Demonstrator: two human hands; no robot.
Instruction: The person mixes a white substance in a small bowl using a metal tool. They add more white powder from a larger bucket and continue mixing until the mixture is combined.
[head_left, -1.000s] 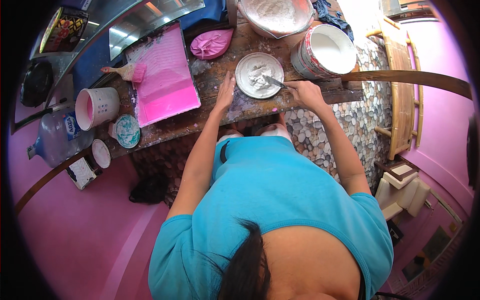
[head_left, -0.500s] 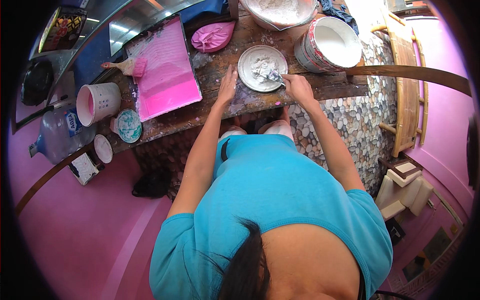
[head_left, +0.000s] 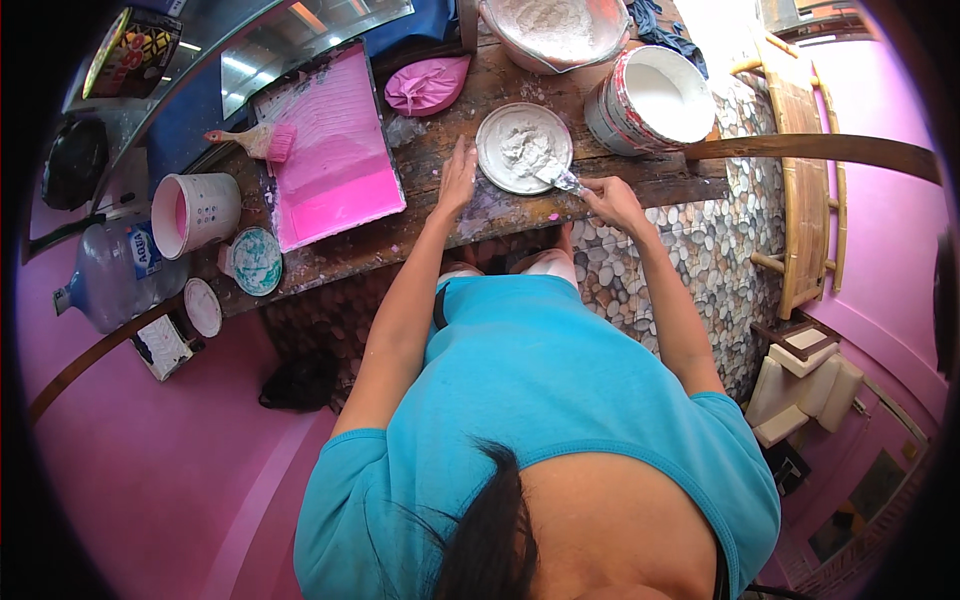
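Observation:
My right hand (head_left: 613, 204) grips a small putty knife (head_left: 567, 182), its blade loaded with white paste at the lower right of a round white lid (head_left: 497, 160). A lumpy mound of white paste (head_left: 526, 145) sits in that lid. Just left of it, my left hand (head_left: 457, 182) rests on the worn wooden table (head_left: 440, 145), fingers stretched out and nothing held. A large white bucket (head_left: 660, 98) of pale liquid stands beyond my right hand, and a pink-stained paint tray (head_left: 330, 190) lies beyond my left.
A basin of pale powder (head_left: 550, 30) and pink bag (head_left: 425, 85) sit at the back. Leftward are a brush (head_left: 260, 142), cup (head_left: 195, 215), teal-smeared lid (head_left: 255, 262) and large plastic bottle (head_left: 110, 275). A curved wooden strip (head_left: 820, 150) extends rightward; bamboo furniture (head_left: 805, 230) stands beyond.
The knife has shifted from the paste's middle toward the lid's lower-right rim and now carries white paste. My right hand has moved slightly right and down; my left hand stays beside the lid.

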